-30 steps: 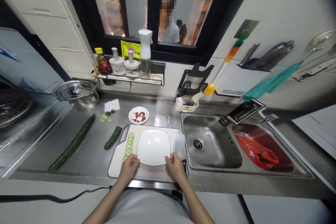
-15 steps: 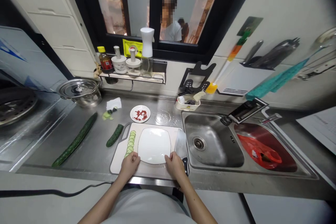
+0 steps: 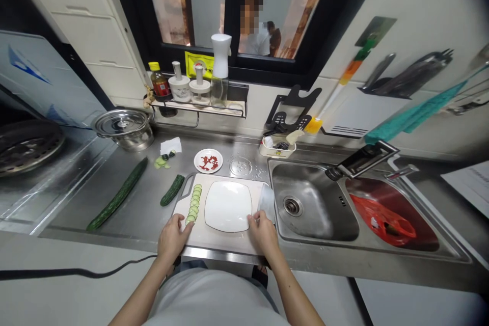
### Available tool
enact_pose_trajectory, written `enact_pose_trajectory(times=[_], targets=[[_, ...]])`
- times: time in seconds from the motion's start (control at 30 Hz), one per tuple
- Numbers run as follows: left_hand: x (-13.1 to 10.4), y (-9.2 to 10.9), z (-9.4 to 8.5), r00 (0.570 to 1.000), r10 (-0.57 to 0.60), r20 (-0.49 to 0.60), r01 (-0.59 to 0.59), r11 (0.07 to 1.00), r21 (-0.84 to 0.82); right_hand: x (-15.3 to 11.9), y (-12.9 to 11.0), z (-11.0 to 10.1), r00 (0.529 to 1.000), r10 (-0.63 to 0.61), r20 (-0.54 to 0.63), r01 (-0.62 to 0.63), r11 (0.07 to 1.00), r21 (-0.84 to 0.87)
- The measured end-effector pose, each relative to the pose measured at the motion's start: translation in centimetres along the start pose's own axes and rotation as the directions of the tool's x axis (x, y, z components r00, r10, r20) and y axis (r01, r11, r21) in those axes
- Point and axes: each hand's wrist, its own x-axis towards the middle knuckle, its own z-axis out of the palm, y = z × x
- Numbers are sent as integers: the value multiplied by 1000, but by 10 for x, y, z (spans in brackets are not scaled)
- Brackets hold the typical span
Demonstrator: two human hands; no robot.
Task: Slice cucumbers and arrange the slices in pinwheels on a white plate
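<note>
A white square plate (image 3: 228,206) with a thin dark rim lies on the cutting board (image 3: 214,244). My right hand (image 3: 264,234) is at the plate's near right corner, its thumb and bent fingers closed on the rim. To the left of the plate, overlapping cucumber slices (image 3: 194,205) run in a row along the board. My left hand (image 3: 172,238) is by the near end of this row, thumb and fingers apart, holding nothing. A knife's broad blade (image 3: 268,199) lies at the board's right side; my right hand covers its handle.
Left of the board are a cut cucumber (image 3: 172,190) and a long whole cucumber (image 3: 117,194). Behind stand a small plate of red pieces (image 3: 208,162), cucumber scraps (image 3: 162,163) and a lidded pot (image 3: 126,130). The sink (image 3: 313,204) borders the board's right side.
My left hand has let go of the plate and moved left to the cucumber slices, its fingers spreading. My right hand remains at the plate's corner. The view has shifted slightly.
</note>
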Motion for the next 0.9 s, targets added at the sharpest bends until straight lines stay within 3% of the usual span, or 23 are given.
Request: enact_pose_trajectory(times=[0.2,0.43,0.57,0.67,0.77,0.9], targets=[[-1,1,4,999,16,-46,-17,1000,-11,0,-5,1,1000,-24,-4,24,997,73],[-6,13,-5,999,-19,-48,0,928,-371,-1,-5,-2,996,-67,-52,73,989,132],[0,45,-16,997,55,-51,-75,801,-594,0,-14,-9,987,-144,-76,156,966,204],[6,76,-25,990,138,18,-90,730,-677,1,-31,-17,962,-262,-83,275,920,279],[10,101,-29,978,200,58,-92,667,-739,3,-49,-24,905,-406,-123,423,835,353],[12,118,-31,960,270,74,-121,637,-761,5,-66,-26,830,-533,-164,551,738,390]])
